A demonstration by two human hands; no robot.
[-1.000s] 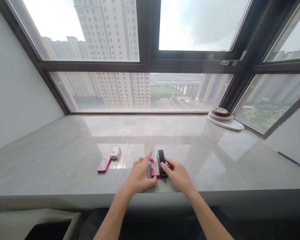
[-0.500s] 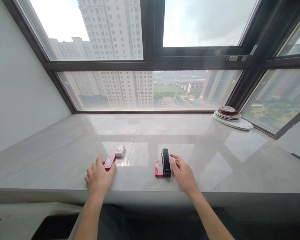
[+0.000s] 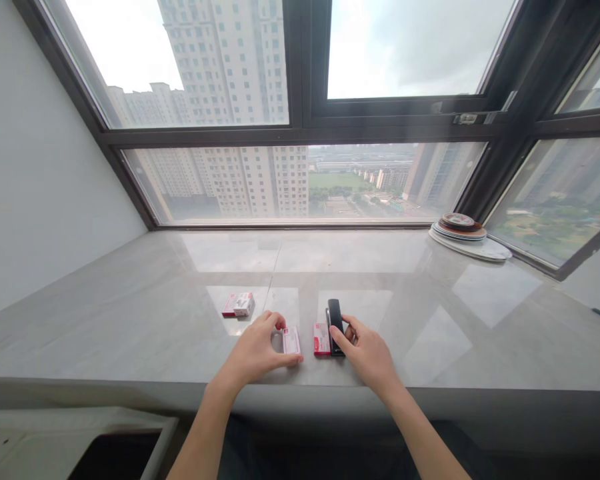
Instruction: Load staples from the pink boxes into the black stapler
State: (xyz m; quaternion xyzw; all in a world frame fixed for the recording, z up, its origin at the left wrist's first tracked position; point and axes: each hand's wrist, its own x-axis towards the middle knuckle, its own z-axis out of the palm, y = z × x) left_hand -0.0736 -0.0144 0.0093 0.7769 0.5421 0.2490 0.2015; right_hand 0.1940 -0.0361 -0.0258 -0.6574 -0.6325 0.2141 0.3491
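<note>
My left hand [image 3: 261,347] grips a small red-and-white box [image 3: 291,341] by its ends, with the thumb at the near end and the fingers at the far end. Just right of it, another red-and-white box [image 3: 321,339] lies flat against the left side of a black stapler [image 3: 335,313]. My right hand [image 3: 364,350] is closed around the stapler from the right, thumb across its top and fingers along its far side. Farther left, a white box [image 3: 244,305] sits touching a red box [image 3: 229,305] on the sill.
The pale marble-look sill [image 3: 145,320] ends in a front edge close to my wrists. A stack of round plates or coasters [image 3: 461,233] stands in the far right corner by the window. A white container [image 3: 70,427] is below the sill at left.
My left hand has moved right, carrying a red-and-white box from beside the white box to near the stapler. My right hand's thumb has come over the stapler.
</note>
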